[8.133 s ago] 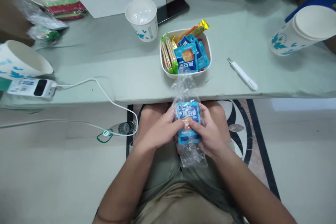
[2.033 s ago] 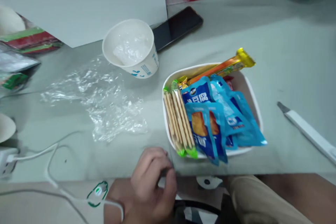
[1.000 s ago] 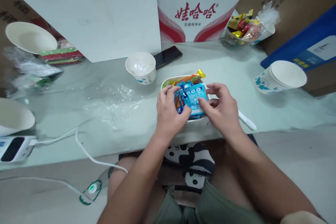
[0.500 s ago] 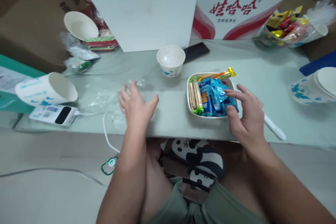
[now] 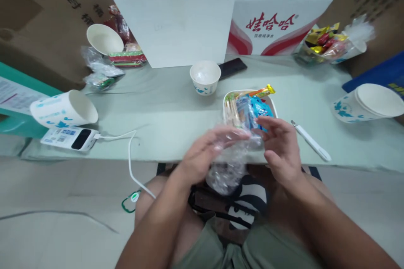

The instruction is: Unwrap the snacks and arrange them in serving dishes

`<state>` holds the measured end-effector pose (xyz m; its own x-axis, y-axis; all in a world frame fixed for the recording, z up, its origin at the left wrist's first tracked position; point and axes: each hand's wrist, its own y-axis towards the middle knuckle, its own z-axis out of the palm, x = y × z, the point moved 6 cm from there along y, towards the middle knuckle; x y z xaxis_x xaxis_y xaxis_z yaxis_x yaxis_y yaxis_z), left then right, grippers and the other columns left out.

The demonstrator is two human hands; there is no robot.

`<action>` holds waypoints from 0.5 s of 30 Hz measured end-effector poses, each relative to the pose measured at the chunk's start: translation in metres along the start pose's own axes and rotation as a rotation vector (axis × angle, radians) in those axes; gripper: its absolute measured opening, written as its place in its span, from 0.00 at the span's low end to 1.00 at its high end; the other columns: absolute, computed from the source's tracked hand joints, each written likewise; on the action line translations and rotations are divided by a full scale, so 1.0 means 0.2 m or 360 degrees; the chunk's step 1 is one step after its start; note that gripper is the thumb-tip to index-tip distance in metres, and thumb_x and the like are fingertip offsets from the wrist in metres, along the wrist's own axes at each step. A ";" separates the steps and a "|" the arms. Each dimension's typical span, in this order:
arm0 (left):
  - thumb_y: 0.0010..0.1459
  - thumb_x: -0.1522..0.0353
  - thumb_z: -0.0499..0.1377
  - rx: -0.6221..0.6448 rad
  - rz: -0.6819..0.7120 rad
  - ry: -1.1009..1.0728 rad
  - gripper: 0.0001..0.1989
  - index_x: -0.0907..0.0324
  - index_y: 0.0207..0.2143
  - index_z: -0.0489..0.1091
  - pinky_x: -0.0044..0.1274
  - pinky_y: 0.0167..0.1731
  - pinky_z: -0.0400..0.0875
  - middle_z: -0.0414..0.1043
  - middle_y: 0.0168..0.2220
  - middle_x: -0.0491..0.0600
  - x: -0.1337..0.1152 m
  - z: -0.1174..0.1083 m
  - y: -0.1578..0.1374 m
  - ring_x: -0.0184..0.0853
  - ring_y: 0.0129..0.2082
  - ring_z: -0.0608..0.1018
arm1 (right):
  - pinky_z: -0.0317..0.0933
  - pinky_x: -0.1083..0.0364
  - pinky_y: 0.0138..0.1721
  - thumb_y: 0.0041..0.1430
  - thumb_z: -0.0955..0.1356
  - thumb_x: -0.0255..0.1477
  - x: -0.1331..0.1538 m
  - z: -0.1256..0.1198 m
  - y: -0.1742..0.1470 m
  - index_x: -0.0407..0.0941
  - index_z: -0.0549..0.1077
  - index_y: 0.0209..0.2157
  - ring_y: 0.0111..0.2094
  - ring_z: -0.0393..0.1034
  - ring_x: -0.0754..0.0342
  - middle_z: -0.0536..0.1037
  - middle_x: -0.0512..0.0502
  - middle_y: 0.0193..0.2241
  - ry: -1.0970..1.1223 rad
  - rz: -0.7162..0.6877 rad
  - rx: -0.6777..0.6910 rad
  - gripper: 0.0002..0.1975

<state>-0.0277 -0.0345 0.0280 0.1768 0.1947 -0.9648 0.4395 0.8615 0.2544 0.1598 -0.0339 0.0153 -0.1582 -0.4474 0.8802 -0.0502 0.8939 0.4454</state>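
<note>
Clear plastic bag: since half a second ago I see it lifted off the left of the table to the space between my left hand and right hand; blurred, hanging past the near edge.
Green shorts: nearest to my camera; panda-print cloth just beyond, partly behind the bag.
Left hand: swung in with the bag; fingers straight, close together, holding the plastic, which partly veils them.
Right hand: thumb well apart from the fingers, a wide gap; I cannot tell whether the fingertips touch the plastic.
White bowl: just beyond both hands; wafer packs at left, blue packets at right, a yellow-ended stick over the far rim.
White-handled tool: slanted, handle end near the table edge, bounding my right side.
White cable: drops over the edge at left; cloth stretches between it and the bowl, my widest room.
Small paper cup: beyond the bowl, leftward; phone just beside it.
White carton: closes off the far side.
</note>
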 end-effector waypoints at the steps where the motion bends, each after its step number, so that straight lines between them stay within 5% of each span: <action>1: 0.68 0.67 0.50 0.0087 0.0121 0.0297 0.19 0.48 0.58 0.72 0.45 0.64 0.69 0.77 0.60 0.50 0.01 0.06 0.00 0.44 0.64 0.76 | 0.70 0.40 0.57 0.63 0.65 0.54 -0.01 -0.01 -0.01 0.53 0.65 0.59 0.61 0.71 0.41 0.73 0.38 0.58 0.0060 0.0117 0.0020 0.29; 4: 0.65 0.71 0.53 0.0219 0.0510 0.1148 0.21 0.52 0.57 0.74 0.47 0.71 0.55 0.77 0.60 0.49 0.07 0.24 -0.01 0.47 0.73 0.62 | 0.69 0.41 0.57 0.64 0.61 0.57 -0.02 -0.12 -0.02 0.50 0.70 0.55 0.58 0.72 0.40 0.76 0.37 0.56 0.0076 0.0311 -0.0173 0.30; 8: 0.64 0.71 0.56 0.0173 0.0877 0.1574 0.19 0.52 0.56 0.75 0.41 0.74 0.40 0.77 0.61 0.47 0.11 0.39 -0.02 0.44 0.74 0.61 | 0.73 0.50 0.39 0.57 0.71 0.56 -0.08 -0.25 -0.05 0.51 0.69 0.54 0.40 0.77 0.48 0.78 0.41 0.45 0.0037 0.0513 -0.0152 0.31; 10: 0.63 0.70 0.58 0.0202 0.0862 0.1697 0.17 0.53 0.52 0.77 0.39 0.75 0.32 0.77 0.61 0.46 0.13 0.44 -0.01 0.44 0.71 0.65 | 0.75 0.51 0.39 0.55 0.71 0.59 -0.12 -0.26 -0.08 0.52 0.66 0.57 0.40 0.77 0.48 0.78 0.40 0.47 0.0030 0.0642 0.0008 0.36; 15: 0.62 0.60 0.58 0.0327 0.0506 0.1774 0.18 0.54 0.51 0.78 0.43 0.74 0.28 0.73 0.64 0.50 0.23 0.49 0.05 0.49 0.71 0.65 | 0.71 0.41 0.57 0.54 0.74 0.55 -0.09 -0.26 -0.15 0.55 0.56 0.69 0.63 0.69 0.39 0.66 0.34 0.67 -0.0157 0.0648 0.0212 0.47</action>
<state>0.0712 -0.0628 -0.0082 -0.5189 0.7775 -0.3554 0.6661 0.6283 0.4019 0.2149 -0.0539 -0.0063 -0.2847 -0.0587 0.9568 -0.0902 0.9953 0.0343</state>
